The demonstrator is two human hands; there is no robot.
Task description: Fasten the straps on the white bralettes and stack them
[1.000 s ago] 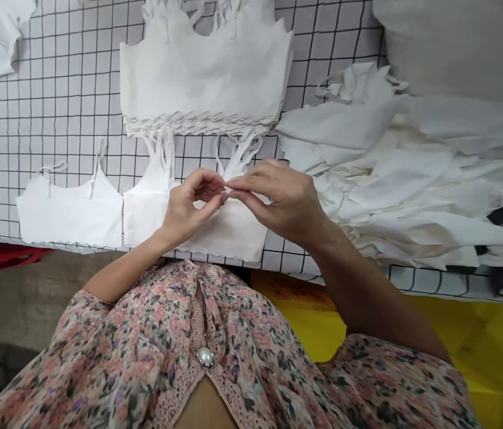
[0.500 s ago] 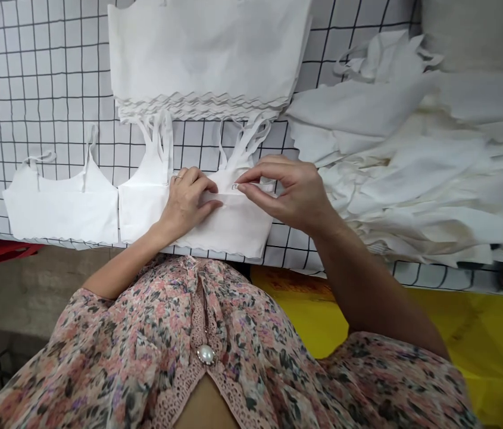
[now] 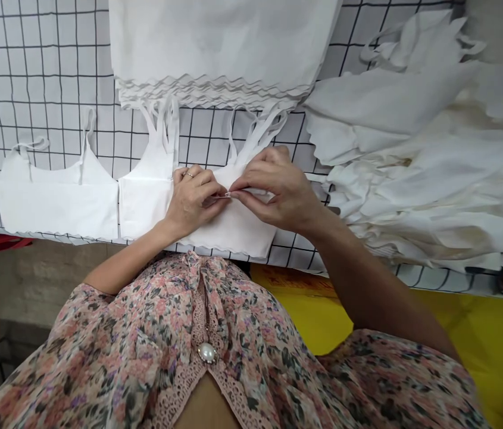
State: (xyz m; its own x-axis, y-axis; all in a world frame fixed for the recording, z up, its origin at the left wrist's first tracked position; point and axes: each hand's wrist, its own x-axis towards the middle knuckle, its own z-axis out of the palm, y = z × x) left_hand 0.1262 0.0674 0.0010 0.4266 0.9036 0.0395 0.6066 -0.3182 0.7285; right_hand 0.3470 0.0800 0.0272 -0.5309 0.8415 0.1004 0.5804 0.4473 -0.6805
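Observation:
A white strappy camisole top (image 3: 246,229) lies flat at the table's front edge. My left hand (image 3: 196,199) rests on it, thumb and forefinger closed on a fold at its middle seam. Fingertip to fingertip with it, my right hand (image 3: 273,187) pinches a small pale piece (image 3: 228,194) against that seam. The piece is too small to name, and fingers partly cover it. Thin straps (image 3: 262,128) of the top stretch away behind my right hand. To the left, another white camisole top (image 3: 59,205) lies spread out, touching more white cloth (image 3: 146,202).
A stack of white cloth panels (image 3: 224,42) with wavy edges lies behind the tops. Loose white garments (image 3: 434,173) are heaped on the right. Black grid lines cross the white table cover (image 3: 72,71). Something yellow (image 3: 327,322) is below the table edge.
My right hand has moved slightly left with the small piece, up to my left fingertips. My left thumb and forefinger have closed on the top's seam. The camera view has shifted a little.

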